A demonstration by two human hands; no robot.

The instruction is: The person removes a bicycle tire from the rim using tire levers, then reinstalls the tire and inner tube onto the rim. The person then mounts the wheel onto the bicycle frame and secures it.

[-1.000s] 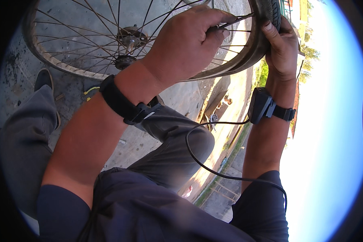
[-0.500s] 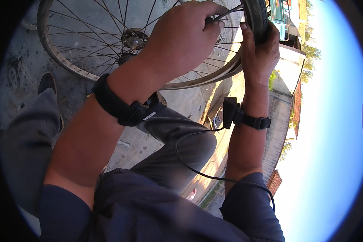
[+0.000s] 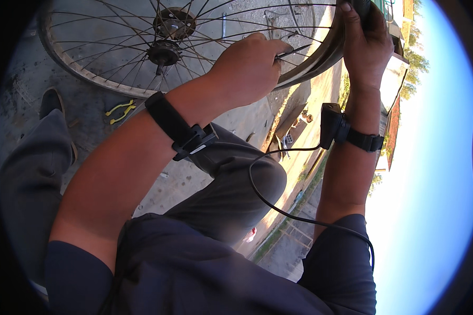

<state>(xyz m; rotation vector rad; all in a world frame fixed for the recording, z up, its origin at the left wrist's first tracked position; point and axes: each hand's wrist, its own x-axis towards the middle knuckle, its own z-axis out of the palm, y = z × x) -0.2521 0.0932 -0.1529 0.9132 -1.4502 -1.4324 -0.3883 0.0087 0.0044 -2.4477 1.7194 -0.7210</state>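
Has a bent knee (image 3: 270,181) close below, with a black cable (image 3: 294,216) looping in front of it from the box (image 3: 330,125) at the right wrist, well apart from the wheel (image 3: 106,85). Pinches a thin dark tool (image 3: 300,49) in the left grip (image 3: 247,68), tip bare and aimed rimward, probably for fine control. Wraps the right grip (image 3: 368,47) round the tyre (image 3: 360,9), thumb on the near side, fingers behind, seemingly to steady the wheel at the top of the view. Cannot tell whether the tip touches anything. Finds spokes (image 3: 278,23) crowding the left grip, likely limiting its swing. Beyond, shows yellow-handled pliers (image 3: 122,111) and a silver bar (image 3: 224,24) on the floor (image 3: 189,191); farther off, trees (image 3: 418,63).
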